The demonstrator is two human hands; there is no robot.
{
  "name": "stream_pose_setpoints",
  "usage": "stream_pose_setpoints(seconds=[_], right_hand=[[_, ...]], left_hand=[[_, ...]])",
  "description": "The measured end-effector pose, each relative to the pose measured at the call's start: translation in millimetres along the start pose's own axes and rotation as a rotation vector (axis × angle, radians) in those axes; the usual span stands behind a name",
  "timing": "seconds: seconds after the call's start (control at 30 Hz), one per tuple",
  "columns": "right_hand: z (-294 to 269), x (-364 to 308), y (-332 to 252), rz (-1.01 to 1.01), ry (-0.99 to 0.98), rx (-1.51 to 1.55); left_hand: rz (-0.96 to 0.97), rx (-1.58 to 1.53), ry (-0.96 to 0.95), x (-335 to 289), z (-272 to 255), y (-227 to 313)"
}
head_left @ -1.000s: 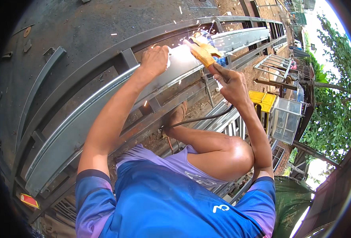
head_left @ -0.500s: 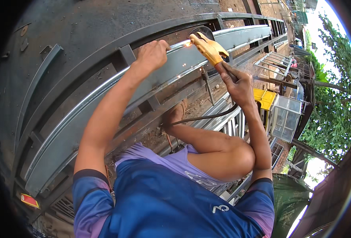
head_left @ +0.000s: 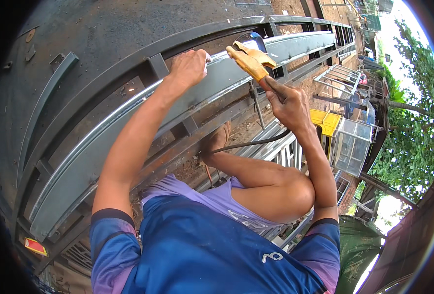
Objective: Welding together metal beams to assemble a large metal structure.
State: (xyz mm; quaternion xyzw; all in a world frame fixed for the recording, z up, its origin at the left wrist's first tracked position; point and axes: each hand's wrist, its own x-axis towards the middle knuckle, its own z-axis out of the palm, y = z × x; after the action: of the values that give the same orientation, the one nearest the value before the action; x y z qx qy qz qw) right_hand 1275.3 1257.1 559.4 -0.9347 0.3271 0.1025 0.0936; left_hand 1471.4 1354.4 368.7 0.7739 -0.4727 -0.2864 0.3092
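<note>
Yellow welding clamp [head_left: 250,61] is pointing out beyond right hand's [head_left: 291,105] fingers, which are wrapping tightly round its rear end. Grey beam [head_left: 222,78] is passing beneath clamp and left hand [head_left: 190,67]. Left fingers are curling at beam's far edge, near clamp's tip; whether pinching anything, cannot tell. Dark frame [head_left: 156,66] is showing beyond left knuckles; dark cable [head_left: 256,142] is trailing below right fingers. Possible trouble: tip straying left, burning bare left fingers; likely causes, loosening wrist or snagging cable.
</note>
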Motion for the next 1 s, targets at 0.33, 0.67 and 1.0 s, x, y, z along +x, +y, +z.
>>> stream_pose_setpoints(seconds=[0.33,0.67,1.0], right_hand=[[3.7,-1.5,9.9,-0.025,0.054,0.023],[4.0,2.0,17.2,0.113,0.160,0.377],[0.6,0.8,12.9,0.160,0.047,0.254]], left_hand=[[0.018,0.064,-0.002,4.1,5.2,5.7],[-0.039,-0.023,-0.046,5.1,-3.7,1.7],[-0.029,-0.035,-0.068,-2.0,-2.6,-3.5]])
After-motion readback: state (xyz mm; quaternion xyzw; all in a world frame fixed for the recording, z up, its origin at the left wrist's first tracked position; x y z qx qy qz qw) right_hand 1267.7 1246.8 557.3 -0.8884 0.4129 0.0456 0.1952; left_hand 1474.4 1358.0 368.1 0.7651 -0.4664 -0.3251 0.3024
